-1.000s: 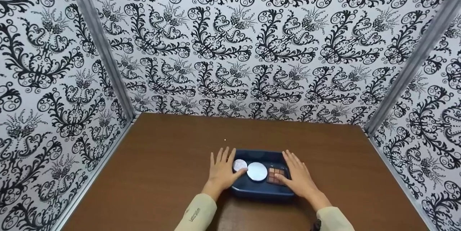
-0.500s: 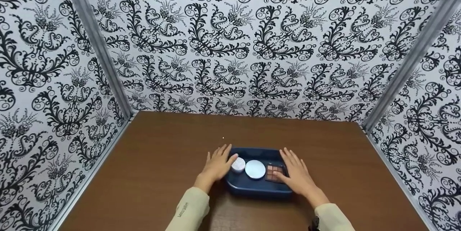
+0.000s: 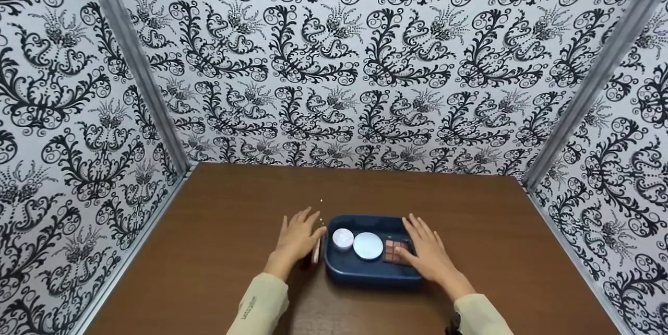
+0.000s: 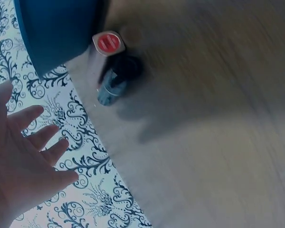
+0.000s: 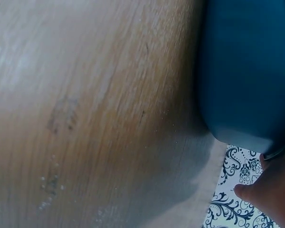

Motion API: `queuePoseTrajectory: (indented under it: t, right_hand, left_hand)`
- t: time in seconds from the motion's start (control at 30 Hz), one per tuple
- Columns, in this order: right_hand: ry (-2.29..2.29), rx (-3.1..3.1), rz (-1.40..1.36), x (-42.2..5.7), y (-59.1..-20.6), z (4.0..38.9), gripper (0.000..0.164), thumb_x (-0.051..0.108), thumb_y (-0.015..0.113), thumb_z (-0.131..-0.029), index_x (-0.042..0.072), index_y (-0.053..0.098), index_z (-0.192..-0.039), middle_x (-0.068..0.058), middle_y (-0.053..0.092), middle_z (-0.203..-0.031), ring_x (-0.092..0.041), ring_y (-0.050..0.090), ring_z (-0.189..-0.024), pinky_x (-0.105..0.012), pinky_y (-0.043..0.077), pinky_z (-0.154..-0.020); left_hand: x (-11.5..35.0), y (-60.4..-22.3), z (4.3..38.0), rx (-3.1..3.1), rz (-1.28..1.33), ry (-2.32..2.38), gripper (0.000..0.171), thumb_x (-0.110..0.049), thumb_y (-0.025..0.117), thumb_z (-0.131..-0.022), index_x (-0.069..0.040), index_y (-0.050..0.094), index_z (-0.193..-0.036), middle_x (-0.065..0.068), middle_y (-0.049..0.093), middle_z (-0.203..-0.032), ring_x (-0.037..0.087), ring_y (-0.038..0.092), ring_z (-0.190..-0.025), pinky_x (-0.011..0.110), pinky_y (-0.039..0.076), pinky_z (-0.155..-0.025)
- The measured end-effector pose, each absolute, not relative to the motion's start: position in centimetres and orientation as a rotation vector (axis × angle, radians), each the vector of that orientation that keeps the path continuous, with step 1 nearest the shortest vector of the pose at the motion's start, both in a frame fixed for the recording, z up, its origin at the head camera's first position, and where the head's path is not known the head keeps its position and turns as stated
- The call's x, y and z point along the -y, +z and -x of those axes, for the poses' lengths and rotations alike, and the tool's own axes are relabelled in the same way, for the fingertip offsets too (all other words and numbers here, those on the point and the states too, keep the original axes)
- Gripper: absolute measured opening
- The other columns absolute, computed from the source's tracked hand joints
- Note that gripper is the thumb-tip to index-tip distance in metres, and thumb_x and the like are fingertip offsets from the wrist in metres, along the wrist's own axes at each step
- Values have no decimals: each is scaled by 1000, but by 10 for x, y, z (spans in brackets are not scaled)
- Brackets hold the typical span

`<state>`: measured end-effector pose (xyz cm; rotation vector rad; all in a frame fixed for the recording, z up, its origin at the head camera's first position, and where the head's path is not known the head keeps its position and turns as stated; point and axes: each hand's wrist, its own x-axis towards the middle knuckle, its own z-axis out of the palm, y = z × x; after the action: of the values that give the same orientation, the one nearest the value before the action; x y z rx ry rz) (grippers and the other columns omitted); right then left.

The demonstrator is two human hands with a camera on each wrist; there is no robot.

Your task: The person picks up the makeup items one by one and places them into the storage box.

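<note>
A navy-blue tray-like box (image 3: 373,278) stands on the table. Inside lie a pale round jar (image 3: 343,239), a larger white round compact (image 3: 368,246) and a palette of brown pans (image 3: 391,245). My right hand (image 3: 432,258) rests on the box's right rim, fingers straight along its outside, thumb over the palette. My left hand (image 3: 295,241) hovers left of the box, fingers spread and holding nothing. Just below it, a pale slim tube (image 3: 316,251) stands beside the box. The left wrist view shows a red-ended tube (image 4: 108,43) and a small black-capped bottle (image 4: 113,90) there.
The brown wooden table (image 3: 250,194) extends around the box. Black-and-white patterned walls (image 3: 334,63) enclose its back and sides, with grey posts (image 3: 141,69) at the corners.
My left hand has come off the box's left rim and moved left, uncovering the jar and the slim tube. My right hand has kept its place on the right rim.
</note>
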<state>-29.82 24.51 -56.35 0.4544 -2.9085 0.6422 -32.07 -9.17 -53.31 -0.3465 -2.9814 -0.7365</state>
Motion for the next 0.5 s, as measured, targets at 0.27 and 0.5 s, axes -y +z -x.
queuePoseTrajectory:
  t: [0.27,0.5]
  right_hand:
    - [639,2888,-449,-244,-564,297,75,45,60,-96,11,31,-157,-16,26,-164,-40,23,-152,-70,21,-116]
    - [643,2887,-448,-244,-564,298,74,43,60,-97,10,32,-157,-17,27,-164,-40,24,-152,-71,21,-116]
  left_hand:
    - [106,-537,316,2996,351,-634,53,-30,63,-97,-12,52,-145,18,42,-156,41,38,-145,65,18,-120]
    - [112,-543,311,3023,363,-639,55,-25,68,-93,-10,53,-144,17,46,-153,40,42,-142,58,28,-119]
